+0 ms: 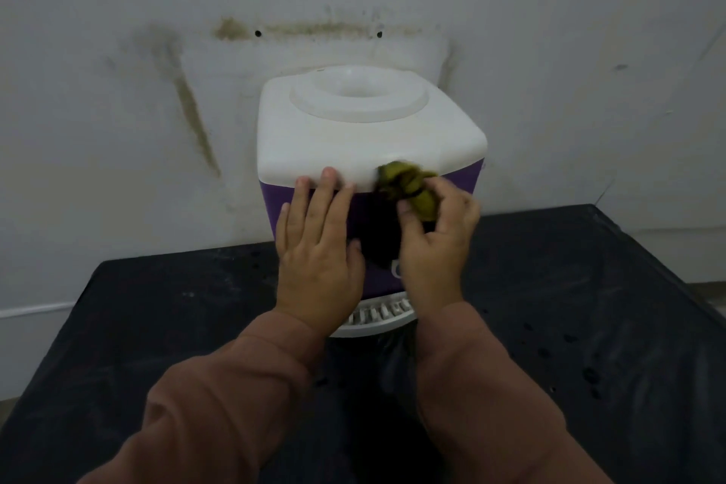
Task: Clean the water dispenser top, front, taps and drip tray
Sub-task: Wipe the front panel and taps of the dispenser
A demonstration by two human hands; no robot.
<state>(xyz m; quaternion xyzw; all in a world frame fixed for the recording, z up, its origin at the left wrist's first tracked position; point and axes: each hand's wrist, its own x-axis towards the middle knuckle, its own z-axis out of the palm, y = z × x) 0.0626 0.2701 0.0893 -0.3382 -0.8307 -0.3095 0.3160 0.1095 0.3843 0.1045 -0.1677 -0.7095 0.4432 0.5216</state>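
Observation:
A small water dispenser (365,130) with a white top and a purple front stands against the wall on a dark table. My left hand (318,248) lies flat on the purple front, fingers straight, fingertips touching the white top's front edge. My right hand (436,244) pinches a crumpled olive-green cloth (408,187) and holds it against the front edge of the white top, right of centre. The white slotted drip tray (379,316) shows below, between my wrists. The taps are hidden behind my hands.
The table (569,306) is covered in black sheeting, with dark spots at the right. The stained white wall (157,90) rises right behind the dispenser. The round bottle socket (359,90) on the top holds no bottle.

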